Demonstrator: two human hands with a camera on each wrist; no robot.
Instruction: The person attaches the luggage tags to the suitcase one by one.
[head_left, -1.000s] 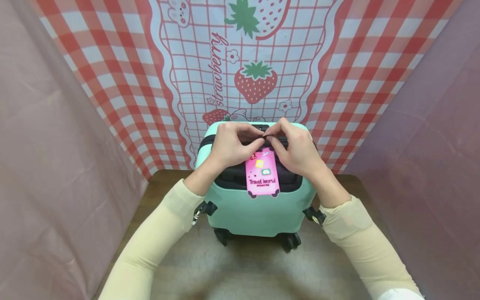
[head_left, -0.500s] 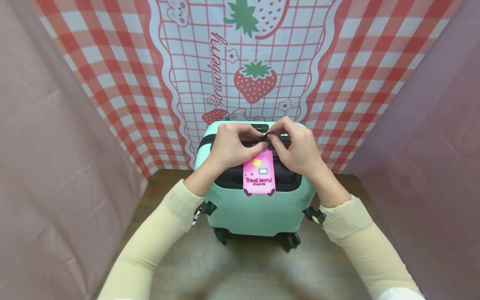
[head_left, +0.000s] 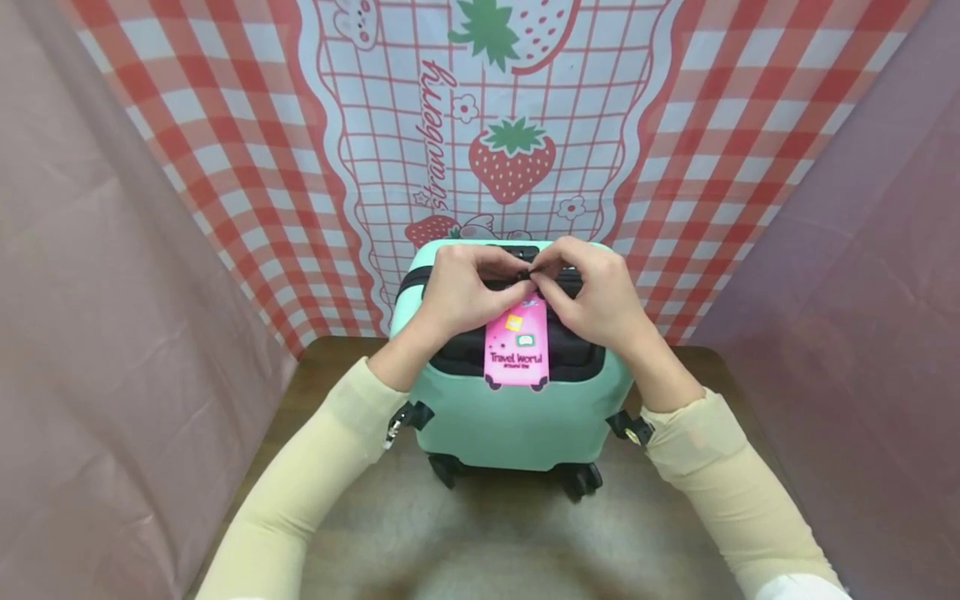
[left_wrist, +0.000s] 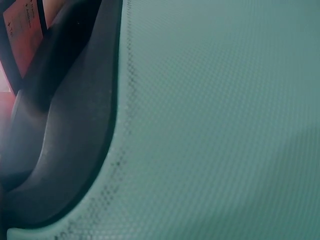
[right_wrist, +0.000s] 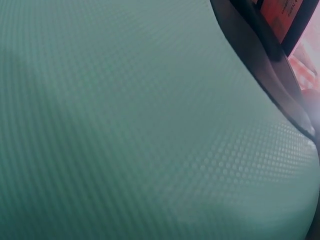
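A mint-green suitcase stands upright on its black wheels, its black handle area partly hidden behind my hands. A pink luggage tag printed "Travel World" hangs in front of the dark upper panel. Thumb and fingers of my left hand pinch at the tag's dark strap, just above the tag's top edge. Opposite it, my right hand pinches the same strap, fingertips almost meeting the left ones. Both wrist views are filled mostly by the suitcase's textured shell, with part of the tag's dark-framed back at a corner.
A brown wooden table bears the suitcase. Close behind hangs a red-and-white checked strawberry cloth. Pinkish curtains, one on the left and one on the right, flank the table.
The tag has shifted slightly left beneath my hands. A short length of black strap showed between my fingertips half a second ago; now the fingertips are closer together.
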